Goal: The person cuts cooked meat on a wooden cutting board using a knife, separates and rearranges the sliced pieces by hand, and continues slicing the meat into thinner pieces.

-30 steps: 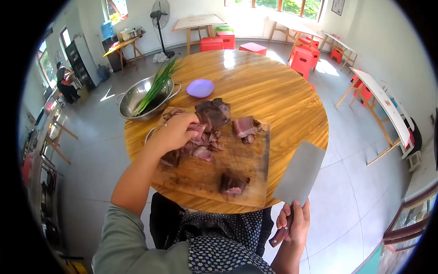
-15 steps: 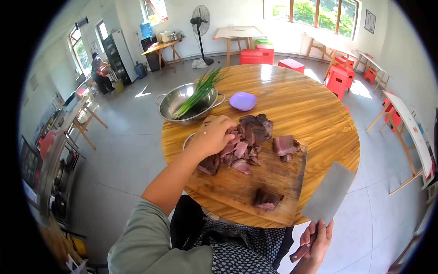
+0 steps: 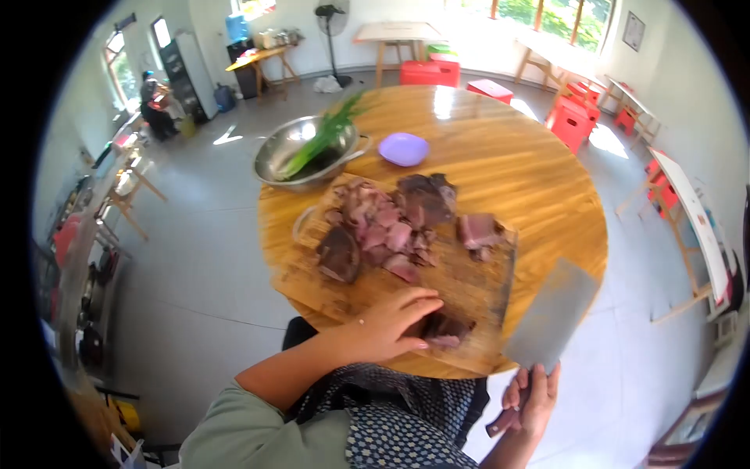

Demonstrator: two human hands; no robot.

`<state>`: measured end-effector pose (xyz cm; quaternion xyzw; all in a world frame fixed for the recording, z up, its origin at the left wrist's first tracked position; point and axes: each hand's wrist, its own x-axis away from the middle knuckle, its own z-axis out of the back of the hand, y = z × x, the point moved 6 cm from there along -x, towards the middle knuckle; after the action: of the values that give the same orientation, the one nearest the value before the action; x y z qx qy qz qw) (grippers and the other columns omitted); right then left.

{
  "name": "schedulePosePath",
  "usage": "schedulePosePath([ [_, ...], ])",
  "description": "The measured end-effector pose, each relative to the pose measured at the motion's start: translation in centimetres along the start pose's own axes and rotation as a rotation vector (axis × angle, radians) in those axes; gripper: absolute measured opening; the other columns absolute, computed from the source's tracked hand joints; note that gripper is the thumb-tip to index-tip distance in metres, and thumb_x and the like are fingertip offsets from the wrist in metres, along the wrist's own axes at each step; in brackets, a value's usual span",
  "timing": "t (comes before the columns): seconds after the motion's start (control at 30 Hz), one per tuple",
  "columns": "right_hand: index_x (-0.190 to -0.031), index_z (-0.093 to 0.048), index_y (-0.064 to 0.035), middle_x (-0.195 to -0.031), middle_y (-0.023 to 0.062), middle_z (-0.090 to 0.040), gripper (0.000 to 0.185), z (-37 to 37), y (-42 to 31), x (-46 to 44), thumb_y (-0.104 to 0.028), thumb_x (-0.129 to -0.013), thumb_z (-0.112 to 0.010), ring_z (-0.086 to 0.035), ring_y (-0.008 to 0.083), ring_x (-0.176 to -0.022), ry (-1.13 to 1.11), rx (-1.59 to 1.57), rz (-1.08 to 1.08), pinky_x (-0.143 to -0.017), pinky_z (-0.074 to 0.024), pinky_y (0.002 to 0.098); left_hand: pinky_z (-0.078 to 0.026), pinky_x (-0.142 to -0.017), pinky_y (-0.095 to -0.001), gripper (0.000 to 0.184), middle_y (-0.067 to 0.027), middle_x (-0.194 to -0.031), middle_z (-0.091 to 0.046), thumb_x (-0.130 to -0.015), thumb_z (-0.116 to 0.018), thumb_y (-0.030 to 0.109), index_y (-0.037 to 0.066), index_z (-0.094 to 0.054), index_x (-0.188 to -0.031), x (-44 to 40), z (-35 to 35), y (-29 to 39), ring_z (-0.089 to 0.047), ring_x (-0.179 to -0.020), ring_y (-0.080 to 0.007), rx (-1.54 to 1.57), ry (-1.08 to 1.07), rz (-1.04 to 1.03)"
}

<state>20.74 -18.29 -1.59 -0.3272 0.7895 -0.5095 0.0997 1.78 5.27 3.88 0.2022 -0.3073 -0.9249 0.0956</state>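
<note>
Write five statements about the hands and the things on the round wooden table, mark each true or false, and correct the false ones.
1. The right hand grips a rectangular grey metal cleaver with a brown handle. True.
2. The left hand is beside a dark reddish-brown chunk of meat on the rectangular brown wooden chopping board. True.
3. The cleaver's blade lies across the middle of the chopping board. False: it is held off to the right of the board.
4. A shallow purple dish stands on the round brown wooden table, off the board. True.
5. Long green scallions rest in the purple dish. False: they rest in the round silver metal bowl.
</note>
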Motion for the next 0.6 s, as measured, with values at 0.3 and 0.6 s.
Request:
schedulePosePath([
  [0.3, -0.128, -0.042, -0.0045, -0.077, 0.0083, -0.048, 0.021, -1.3, -2.0, 0.5, -0.012, -0.109, -0.043, -0.049, 0.0142, -0.046, -0.142, 0.110, -0.013, -0.039, -0.0472, 0.0280, -0.042, -0.111, -0.0440, 0.064, -0.0153, -0.135, -0.059, -0.082, -0.084, 0.019, 0.004, -0.058, -0.139, -2.2, -1.2, -1.3, -0.052, -0.131, -0.0355, 0.180, -0.248, 0.038],
  [0.6, -0.104, -0.057, -0.0009, -0.066, 0.0126, -0.062, 0.017, -3.9, -10.2, -0.5, -0.013, -0.099, -0.068, -0.065, 0.0258, -0.058, -0.343, 1.204, 0.069, -0.054, -0.0487, 0.0393, -0.054, -0.088, -0.0400, 0.048, -0.0124, -0.121, -0.068, -0.073, -0.090, 0.015, 0.004, -0.072, -0.117, 1.1, 0.4, 0.6, -0.066, -0.106, -0.0318, 0.015, 0.154, -0.155],
])
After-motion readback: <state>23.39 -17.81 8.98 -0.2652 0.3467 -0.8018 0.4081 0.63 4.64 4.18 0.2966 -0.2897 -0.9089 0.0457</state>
